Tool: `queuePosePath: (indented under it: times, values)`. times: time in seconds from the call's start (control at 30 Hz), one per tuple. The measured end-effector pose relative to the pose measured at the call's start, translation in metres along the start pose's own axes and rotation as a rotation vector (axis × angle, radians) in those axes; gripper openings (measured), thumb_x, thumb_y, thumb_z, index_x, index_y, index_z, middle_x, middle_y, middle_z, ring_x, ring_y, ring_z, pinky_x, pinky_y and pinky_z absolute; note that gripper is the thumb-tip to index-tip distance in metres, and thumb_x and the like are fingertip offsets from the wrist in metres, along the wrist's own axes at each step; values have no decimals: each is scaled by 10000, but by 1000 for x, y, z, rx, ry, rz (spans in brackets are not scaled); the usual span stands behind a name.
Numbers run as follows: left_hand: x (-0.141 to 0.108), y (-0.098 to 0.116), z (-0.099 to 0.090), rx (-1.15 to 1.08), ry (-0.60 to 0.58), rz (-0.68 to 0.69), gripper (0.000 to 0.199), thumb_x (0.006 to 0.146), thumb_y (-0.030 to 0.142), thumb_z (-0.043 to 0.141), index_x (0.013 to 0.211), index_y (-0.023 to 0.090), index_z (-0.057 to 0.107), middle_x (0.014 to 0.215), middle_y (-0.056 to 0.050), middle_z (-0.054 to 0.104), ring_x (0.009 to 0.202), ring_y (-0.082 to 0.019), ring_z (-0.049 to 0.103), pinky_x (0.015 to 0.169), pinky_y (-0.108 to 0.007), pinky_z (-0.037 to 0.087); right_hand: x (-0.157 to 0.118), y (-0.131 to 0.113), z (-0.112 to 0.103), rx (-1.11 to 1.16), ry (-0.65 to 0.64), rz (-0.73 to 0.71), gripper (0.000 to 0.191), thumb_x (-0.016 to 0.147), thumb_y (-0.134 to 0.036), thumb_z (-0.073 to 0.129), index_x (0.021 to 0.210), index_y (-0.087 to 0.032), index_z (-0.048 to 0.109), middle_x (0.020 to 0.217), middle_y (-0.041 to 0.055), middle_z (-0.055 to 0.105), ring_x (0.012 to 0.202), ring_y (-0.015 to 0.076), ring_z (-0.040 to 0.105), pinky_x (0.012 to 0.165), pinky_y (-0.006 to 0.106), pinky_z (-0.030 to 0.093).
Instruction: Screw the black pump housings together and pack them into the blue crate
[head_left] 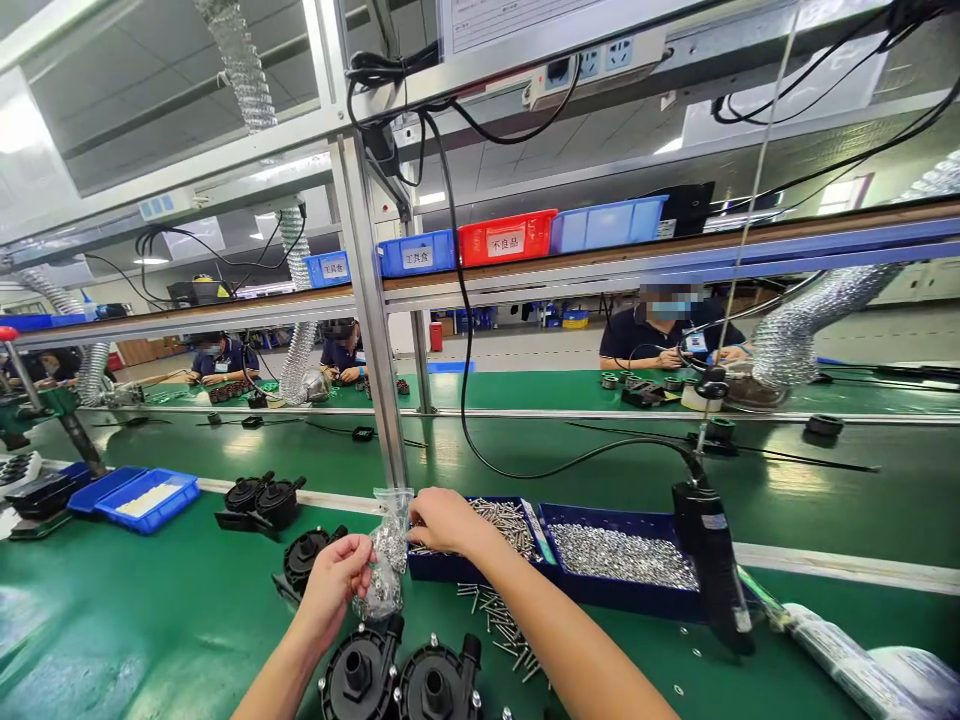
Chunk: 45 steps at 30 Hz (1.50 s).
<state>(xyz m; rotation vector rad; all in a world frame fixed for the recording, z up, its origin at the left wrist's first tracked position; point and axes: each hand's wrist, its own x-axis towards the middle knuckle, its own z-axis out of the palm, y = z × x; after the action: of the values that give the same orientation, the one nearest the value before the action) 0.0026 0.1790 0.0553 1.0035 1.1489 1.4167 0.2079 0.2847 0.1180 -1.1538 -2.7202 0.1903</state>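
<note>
A clear plastic bag (390,545) of small shiny metal parts stands left of the screw bin. My left hand (341,575) is closed, thumb and fingers pinching the bag's left side. On the bag's other side, my right hand (442,520) is curled over the left end of a blue bin (480,570) of screws (506,522); its fingertips are close to the bag, and what they pinch is hidden. Below my hands sit two black pump housings (356,675) with metal screws around their rims. Loose screws (499,625) lie in front of the bin.
A second blue bin (622,590) holds small shiny parts. A black electric screwdriver (712,565) hangs at its right end. More black housings (304,555) sit left, beyond them a blue tray (154,500). A metal post (371,330) rises behind the bag. Co-workers (660,335) sit opposite.
</note>
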Motion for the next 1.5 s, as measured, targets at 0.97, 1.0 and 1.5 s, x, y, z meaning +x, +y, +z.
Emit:
queuePosePath:
  times: [0.97,1.0,1.5]
  values:
    - [11,-8,9,12,173,50,547,565,604,929,678,155,639,668,-19,655,431,-70,476,415,-213,288,7,8,16,-100,67,-7,239,890,-151,555,827,-135,785,923,203,795,896,359,778,696,346,440]
    - [12,-8,8,7,179,58,548,566,607,926,677,161,627,666,-13,648,429,-69,475,409,-213,284,8,9,16,-99,58,-7,215,884,-153,572,823,-139,777,921,198,794,890,362,778,683,344,432]
    - [29,-21,4,-36,206,68,753,378,818,915,636,200,572,610,-24,631,361,-82,452,354,-244,225,18,55,47,111,7,60,154,879,-112,617,793,-236,647,951,137,772,895,347,741,725,388,430]
